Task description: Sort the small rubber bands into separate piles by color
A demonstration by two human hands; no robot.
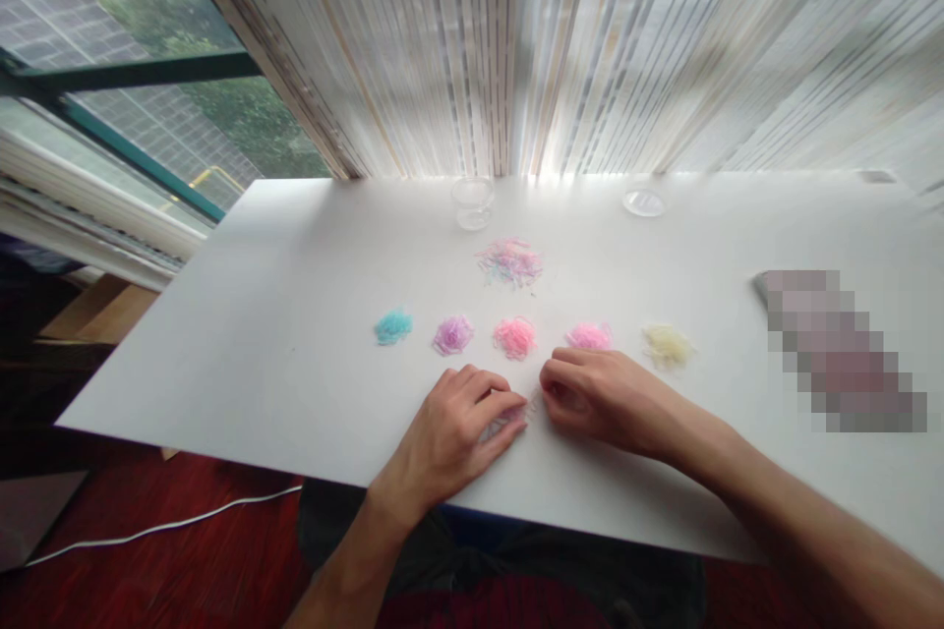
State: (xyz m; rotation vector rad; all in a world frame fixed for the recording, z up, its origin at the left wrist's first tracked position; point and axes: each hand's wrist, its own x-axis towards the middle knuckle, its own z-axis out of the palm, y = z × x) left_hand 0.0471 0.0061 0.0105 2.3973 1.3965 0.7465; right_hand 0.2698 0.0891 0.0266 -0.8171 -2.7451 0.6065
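Note:
Near the front edge of the white table, my left hand is closed around some small pale, clear pieces too small to name. To its right, my right hand is closed, its fingertips curled; whatever they hold is hidden. Beyond the hands lies a row of small piles: blue, purple, coral pink, light pink and pale yellow. The light pink pile touches the view of my right knuckles. Behind the row is a mixed-colour pile.
A clear round cup and a clear lid stand near the back edge. A blurred-out object lies at the right. Striped curtains hang behind the table. A white cable runs along the red floor.

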